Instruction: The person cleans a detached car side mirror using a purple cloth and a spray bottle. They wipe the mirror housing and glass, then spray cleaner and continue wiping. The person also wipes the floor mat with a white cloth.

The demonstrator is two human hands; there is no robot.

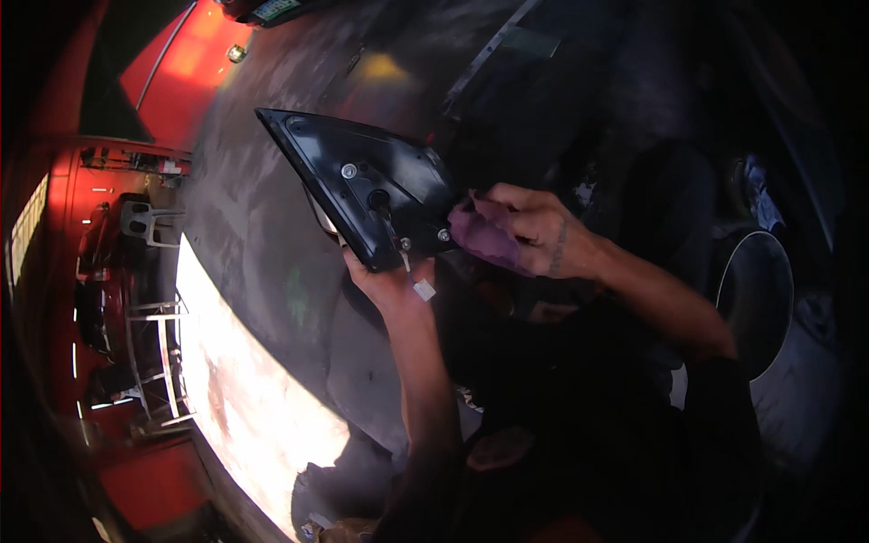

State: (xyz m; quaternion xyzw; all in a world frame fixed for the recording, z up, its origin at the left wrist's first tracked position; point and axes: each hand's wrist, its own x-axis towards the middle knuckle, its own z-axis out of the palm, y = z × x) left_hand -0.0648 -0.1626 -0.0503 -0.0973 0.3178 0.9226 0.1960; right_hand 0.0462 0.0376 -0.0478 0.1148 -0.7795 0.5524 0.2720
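My left hand [387, 282] grips from below a black triangular plastic car part [362, 181], a lamp housing with screws and a round socket on its back. A short wire with a small white tag [423, 290] hangs from it. At the part's right edge, my right hand [534, 231] presses a crumpled purple cloth [484, 235] against the housing. Both forearms rise from the lower middle of the picture.
Dark concrete floor [262, 253] lies below, with a bright sunlit patch [244, 398] at lower left. A red vehicle body [195, 63] and red frame with metal racks [149, 362] stand at left. A dark tyre with a grey rim [756, 299] sits at right.
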